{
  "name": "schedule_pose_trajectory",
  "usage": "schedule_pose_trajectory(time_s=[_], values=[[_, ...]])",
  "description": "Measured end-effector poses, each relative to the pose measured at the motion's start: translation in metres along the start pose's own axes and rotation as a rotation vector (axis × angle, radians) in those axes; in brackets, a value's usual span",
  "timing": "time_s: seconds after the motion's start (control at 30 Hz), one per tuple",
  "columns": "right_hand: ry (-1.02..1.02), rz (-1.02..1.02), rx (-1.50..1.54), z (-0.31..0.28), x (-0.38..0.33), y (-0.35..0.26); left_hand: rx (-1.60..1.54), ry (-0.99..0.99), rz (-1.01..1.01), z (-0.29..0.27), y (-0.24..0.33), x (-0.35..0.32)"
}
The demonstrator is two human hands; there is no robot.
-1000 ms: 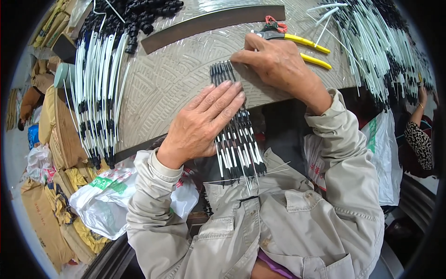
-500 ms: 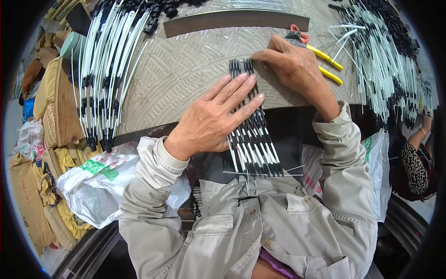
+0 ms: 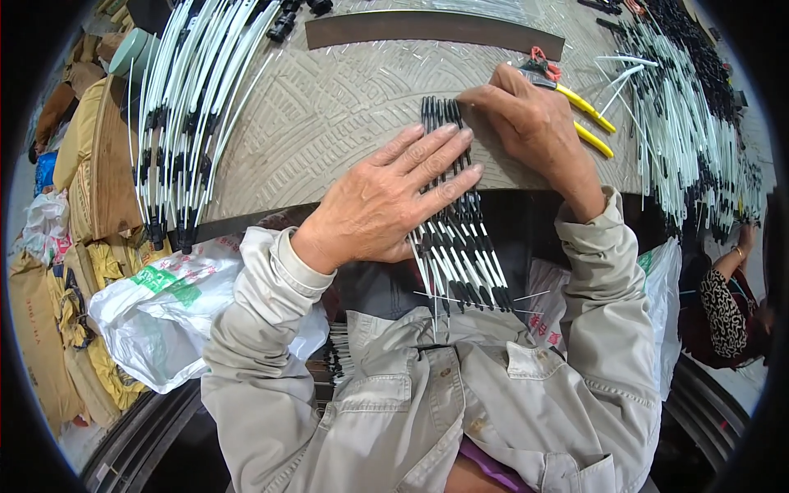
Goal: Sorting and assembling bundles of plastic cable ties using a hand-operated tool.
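Observation:
A row of thin white rods with black end pieces lies side by side over the near edge of the patterned metal table. My left hand rests flat on this row, fingers spread, pressing it down. My right hand sits at the far end of the row with fingertips bent onto the black tips. It holds nothing that I can make out.
Yellow-handled pliers lie just right of my right hand. A big bundle of the same rods lies at left, another heap at right. A dark curved strip lies at the back. A white plastic bag hangs at lower left. Another person's arm shows at right.
My left hand has slid a little toward me along the row. My right hand stays at the row's far end. The view has shifted, so the table sits higher.

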State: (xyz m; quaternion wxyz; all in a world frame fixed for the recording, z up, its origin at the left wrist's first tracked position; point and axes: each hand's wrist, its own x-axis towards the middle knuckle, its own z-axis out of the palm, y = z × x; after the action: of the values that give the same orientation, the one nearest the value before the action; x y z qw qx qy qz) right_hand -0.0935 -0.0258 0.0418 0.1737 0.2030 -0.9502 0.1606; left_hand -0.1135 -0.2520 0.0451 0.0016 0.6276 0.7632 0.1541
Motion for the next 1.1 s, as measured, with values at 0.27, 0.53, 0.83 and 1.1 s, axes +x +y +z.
schedule_pose_trajectory(time_s=[0.27,0.53,0.83,1.1], values=[[-0.021,0.048,-0.107,-0.002,-0.001,-0.015,0.004,0.015,0.051,0.003,0.0,-0.002],[-0.134,0.032,-0.123,-0.005,0.007,-0.016,-0.042,0.037,0.036,0.004,0.001,-0.001],[-0.11,0.041,-0.04,-0.003,0.008,-0.015,0.008,0.009,0.025,0.004,0.0,-0.003],[-0.062,0.107,-0.123,0.002,0.002,-0.028,-0.003,-0.02,0.026,0.001,0.001,-0.002]])
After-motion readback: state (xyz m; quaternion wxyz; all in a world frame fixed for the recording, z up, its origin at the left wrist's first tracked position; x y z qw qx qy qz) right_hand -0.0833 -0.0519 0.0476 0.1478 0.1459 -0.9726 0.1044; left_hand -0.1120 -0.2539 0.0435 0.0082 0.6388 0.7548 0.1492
